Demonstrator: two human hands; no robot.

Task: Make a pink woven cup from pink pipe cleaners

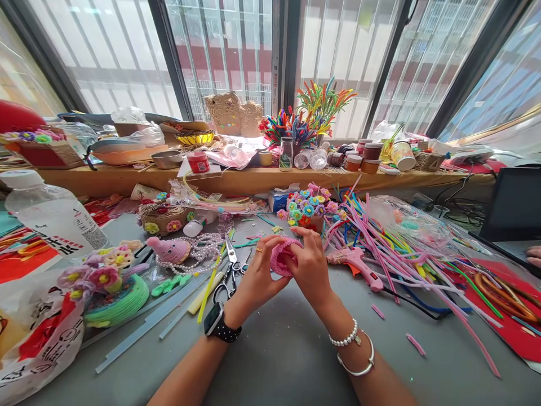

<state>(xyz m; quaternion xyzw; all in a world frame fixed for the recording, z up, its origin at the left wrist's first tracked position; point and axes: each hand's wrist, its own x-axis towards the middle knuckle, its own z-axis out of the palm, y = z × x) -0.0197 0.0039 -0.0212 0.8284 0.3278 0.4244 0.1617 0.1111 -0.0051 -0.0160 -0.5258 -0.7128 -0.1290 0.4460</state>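
A small pink fuzzy piece (279, 260), round and hollow-looking, is held up between both hands above the grey table. My left hand (262, 272) grips its left side, thumb below and fingers above. My right hand (310, 265) holds the right side, with fingertips reaching into the opening. Scissors (231, 259) lie open just left of my left hand. To the right of my right hand is a pink glue gun (359, 262). The fingers partly cover the pink piece.
Pink and coloured pipe cleaners (393, 248) spread across the right. Glue sticks (139, 330), a green flower piece (120, 299) and a water bottle (54, 214) are at left. A flower basket (310, 223) stands behind my hands. Someone's hand (534, 255) shows beside a laptop (513, 208).
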